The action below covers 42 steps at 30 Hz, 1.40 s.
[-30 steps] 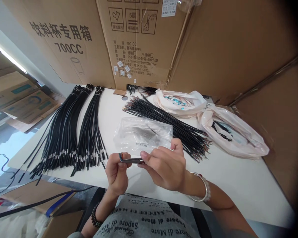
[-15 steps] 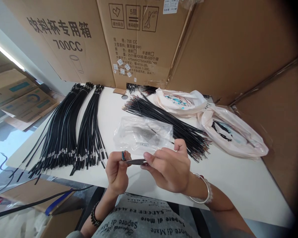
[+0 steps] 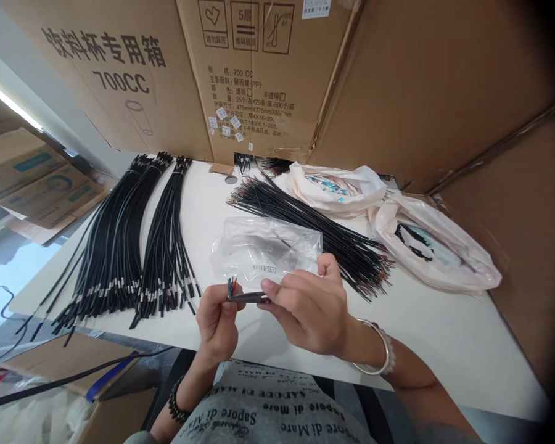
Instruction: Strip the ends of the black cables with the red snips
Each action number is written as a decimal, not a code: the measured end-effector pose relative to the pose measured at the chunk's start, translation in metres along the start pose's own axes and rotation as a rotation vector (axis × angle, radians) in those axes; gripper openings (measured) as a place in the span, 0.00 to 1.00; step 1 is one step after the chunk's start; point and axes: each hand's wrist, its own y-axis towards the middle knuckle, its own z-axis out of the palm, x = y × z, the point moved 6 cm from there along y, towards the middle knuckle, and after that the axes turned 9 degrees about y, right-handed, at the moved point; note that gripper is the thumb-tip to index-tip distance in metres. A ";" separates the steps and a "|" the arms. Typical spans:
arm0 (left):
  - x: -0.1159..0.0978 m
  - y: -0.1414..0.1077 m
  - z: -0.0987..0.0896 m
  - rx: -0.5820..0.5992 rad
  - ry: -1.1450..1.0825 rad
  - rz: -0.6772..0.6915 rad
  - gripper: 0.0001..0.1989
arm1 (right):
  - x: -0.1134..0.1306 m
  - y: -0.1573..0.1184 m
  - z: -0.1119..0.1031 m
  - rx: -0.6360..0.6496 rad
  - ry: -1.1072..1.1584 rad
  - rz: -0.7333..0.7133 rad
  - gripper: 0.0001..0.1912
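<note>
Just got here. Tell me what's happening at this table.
A person's left hand pinches a small tuft of thin coloured wires above the white table. The right hand holds a slim dark metal tool, its tip right at the wires; whether it grips them is too small to tell. Beyond the hands lies a clear plastic bag, with a pile of long black cables behind it.

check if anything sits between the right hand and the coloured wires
Only the tool in the right hand, which reaches the wires at the left hand. The bag lies beyond, not between.
</note>
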 end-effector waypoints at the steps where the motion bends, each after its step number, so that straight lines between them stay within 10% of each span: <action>1: 0.001 -0.001 -0.001 0.002 0.004 0.011 0.06 | -0.001 0.000 0.000 -0.001 0.013 0.003 0.05; 27: 0.027 -0.014 -0.020 0.023 0.205 -0.070 0.09 | -0.011 -0.002 0.003 0.134 0.197 0.113 0.05; 42: 0.075 -0.004 0.040 0.112 -0.126 -0.937 0.21 | -0.121 -0.040 0.085 0.527 0.599 0.904 0.12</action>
